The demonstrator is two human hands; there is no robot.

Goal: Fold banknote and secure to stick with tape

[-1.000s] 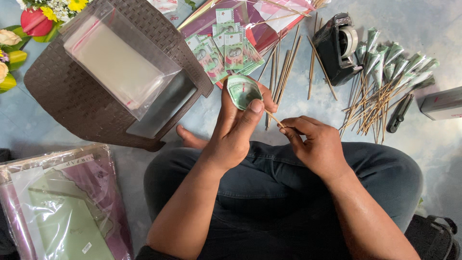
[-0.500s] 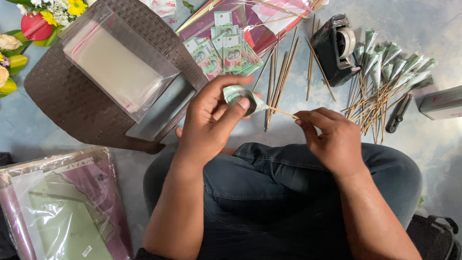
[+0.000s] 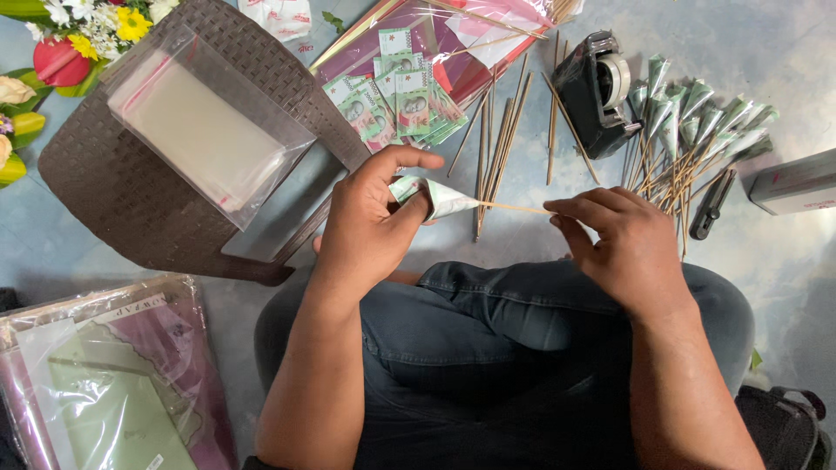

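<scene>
My left hand [image 3: 370,222] grips a green banknote rolled into a cone [image 3: 442,198], with its point facing right. A thin wooden skewer [image 3: 514,208] comes out of the cone's tip. My right hand [image 3: 614,239] pinches the skewer's far end between thumb and fingers. Both hands hover above my knees, which are in dark jeans. Just beyond the hands, a fan of flat green banknotes [image 3: 399,104] lies on the floor, and loose skewers [image 3: 496,139] lie beside it.
A brown woven tray [image 3: 131,200] holding clear plastic sleeves [image 3: 205,130] sits at upper left. A black tape dispenser [image 3: 596,91] and a heap of finished cones on skewers [image 3: 697,130] lie at upper right. Packs of wrapping paper [image 3: 104,374] lie at lower left, flowers [image 3: 61,43] in the corner.
The cone has swung from upright to pointing sideways as my left hand turned over it. My right hand moved to the right along the skewer.
</scene>
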